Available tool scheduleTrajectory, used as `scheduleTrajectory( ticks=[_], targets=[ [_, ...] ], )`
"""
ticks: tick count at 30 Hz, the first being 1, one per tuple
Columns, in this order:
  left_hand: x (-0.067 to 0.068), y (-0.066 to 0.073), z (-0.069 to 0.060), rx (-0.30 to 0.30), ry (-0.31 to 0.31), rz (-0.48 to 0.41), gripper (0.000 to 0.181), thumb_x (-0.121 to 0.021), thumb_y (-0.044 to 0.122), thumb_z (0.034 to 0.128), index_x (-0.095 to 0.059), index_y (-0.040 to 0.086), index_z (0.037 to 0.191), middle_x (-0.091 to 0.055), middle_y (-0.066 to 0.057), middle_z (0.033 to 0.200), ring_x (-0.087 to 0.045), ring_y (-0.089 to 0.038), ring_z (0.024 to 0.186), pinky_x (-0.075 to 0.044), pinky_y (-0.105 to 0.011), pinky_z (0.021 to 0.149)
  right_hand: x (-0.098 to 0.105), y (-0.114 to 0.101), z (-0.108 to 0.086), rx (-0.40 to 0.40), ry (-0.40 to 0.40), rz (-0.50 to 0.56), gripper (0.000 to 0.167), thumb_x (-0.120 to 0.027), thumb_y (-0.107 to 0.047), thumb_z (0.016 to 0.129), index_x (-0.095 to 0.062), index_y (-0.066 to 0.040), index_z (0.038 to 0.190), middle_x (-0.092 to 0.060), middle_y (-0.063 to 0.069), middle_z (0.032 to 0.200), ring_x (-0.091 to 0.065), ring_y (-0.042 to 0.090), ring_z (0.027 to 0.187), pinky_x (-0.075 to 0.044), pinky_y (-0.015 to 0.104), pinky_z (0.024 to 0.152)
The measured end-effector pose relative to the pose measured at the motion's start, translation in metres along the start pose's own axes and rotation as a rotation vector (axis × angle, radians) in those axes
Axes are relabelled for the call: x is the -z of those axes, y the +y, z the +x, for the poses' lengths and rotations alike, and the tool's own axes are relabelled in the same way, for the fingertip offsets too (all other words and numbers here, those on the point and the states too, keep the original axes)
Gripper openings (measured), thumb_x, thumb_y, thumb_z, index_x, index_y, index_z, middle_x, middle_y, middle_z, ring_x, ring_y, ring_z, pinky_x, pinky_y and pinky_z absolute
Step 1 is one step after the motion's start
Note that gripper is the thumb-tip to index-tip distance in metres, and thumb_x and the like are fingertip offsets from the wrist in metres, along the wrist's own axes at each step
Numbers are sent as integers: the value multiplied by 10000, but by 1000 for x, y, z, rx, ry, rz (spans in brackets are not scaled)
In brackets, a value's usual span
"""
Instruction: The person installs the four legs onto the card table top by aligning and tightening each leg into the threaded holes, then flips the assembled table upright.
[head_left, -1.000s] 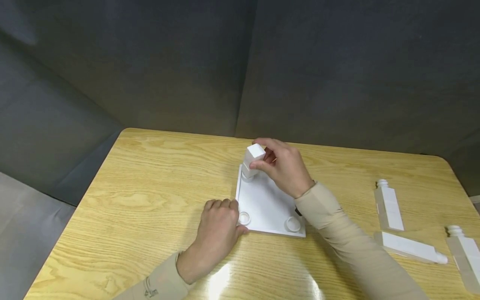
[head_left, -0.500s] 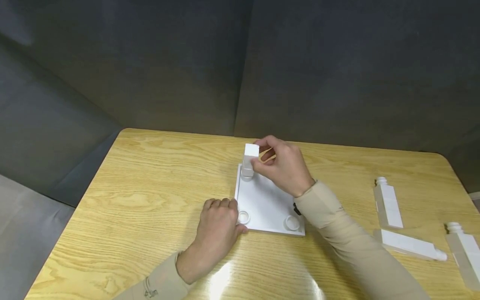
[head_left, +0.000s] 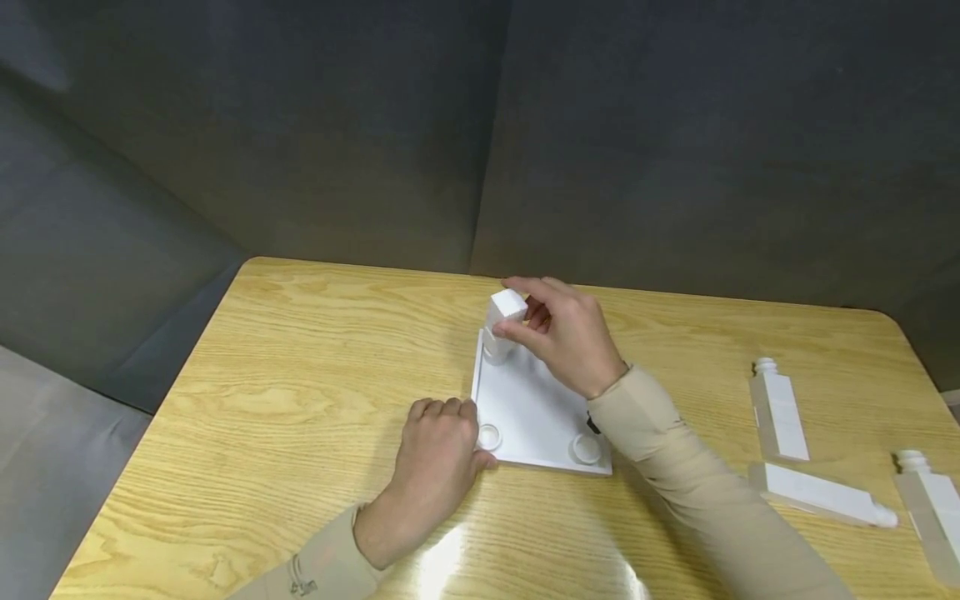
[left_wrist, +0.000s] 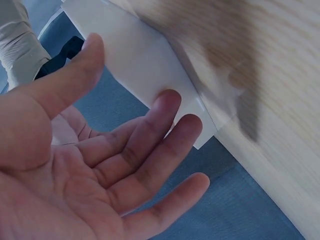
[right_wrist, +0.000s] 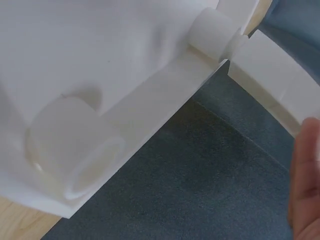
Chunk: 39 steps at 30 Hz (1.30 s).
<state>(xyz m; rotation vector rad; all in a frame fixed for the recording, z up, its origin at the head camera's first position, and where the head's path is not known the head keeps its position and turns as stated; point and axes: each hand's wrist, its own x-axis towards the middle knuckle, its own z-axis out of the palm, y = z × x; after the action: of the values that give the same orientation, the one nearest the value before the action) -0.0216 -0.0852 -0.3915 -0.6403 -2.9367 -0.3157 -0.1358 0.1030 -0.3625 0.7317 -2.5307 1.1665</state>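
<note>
A white square board [head_left: 528,408] lies on the table, with short round sockets at its visible corners. My left hand [head_left: 435,450] holds its near left corner, fingers along the left side and thumb at the front edge. In the left wrist view, fingertips of the left hand [left_wrist: 150,135] touch the board's white side [left_wrist: 140,55]. At the far left socket stands a white square table leg [head_left: 504,315], its upper part pinched between thumb and fingers of my right hand [head_left: 573,337]. The right wrist view shows the leg [right_wrist: 275,70] meeting its socket [right_wrist: 212,32]; the thread is hidden.
Several more white legs with threaded ends lie at the right: an upper one [head_left: 780,414], a sideways one [head_left: 821,493] and one at the edge of view [head_left: 930,512]. Near sockets [head_left: 489,437] [head_left: 586,449] hold nothing. A dark curtain [head_left: 480,142] hangs behind the wooden table [head_left: 315,367].
The leg's top face has turned back and forth about its upright axis as my right fingers shifted on it. My left hand and the board have stayed in place.
</note>
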Motion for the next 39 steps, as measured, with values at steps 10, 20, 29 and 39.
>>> scheduleTrajectory(
  ticks=[10, 20, 29, 39],
  targets=[
    [-1, -1, 0, 5, 11, 4, 589, -1012, 419, 648, -729, -20, 921, -740, -124, 811, -765, -285, 803, -596, -487, 903, 3, -3, 0, -42, 20, 15, 351, -798, 11, 877, -768, 60, 1224, -717, 104, 867, -686, 206, 747, -620, 402, 695],
    [0, -1, 0, 12, -11, -4, 586, -1007, 407, 659, -728, -28, 935, -748, -143, 834, -771, -306, 826, -593, -505, 919, 2, -5, -1, -91, 14, 9, 270, -866, -96, 877, -736, 16, 1085, -757, 145, 992, -744, 249, 812, -632, 454, 703],
    [-1, -1, -1, -3, -5, -3, 597, -1004, 402, 655, -735, -44, 947, -757, -159, 847, -777, -308, 827, -605, -509, 915, 0, -5, -3, -34, -29, 6, 524, -918, -75, 890, -727, 10, 1370, -675, 81, 932, -662, 188, 745, -566, 322, 645],
    [-2, -2, 0, -1, 12, -22, 589, -1011, 395, 645, -728, -38, 926, -750, -163, 835, -776, -316, 828, -601, -519, 918, 0, -5, -2, -45, 9, 31, 391, -842, 26, 901, -745, 72, 1277, -708, 106, 873, -679, 211, 754, -608, 370, 698]
  ],
)
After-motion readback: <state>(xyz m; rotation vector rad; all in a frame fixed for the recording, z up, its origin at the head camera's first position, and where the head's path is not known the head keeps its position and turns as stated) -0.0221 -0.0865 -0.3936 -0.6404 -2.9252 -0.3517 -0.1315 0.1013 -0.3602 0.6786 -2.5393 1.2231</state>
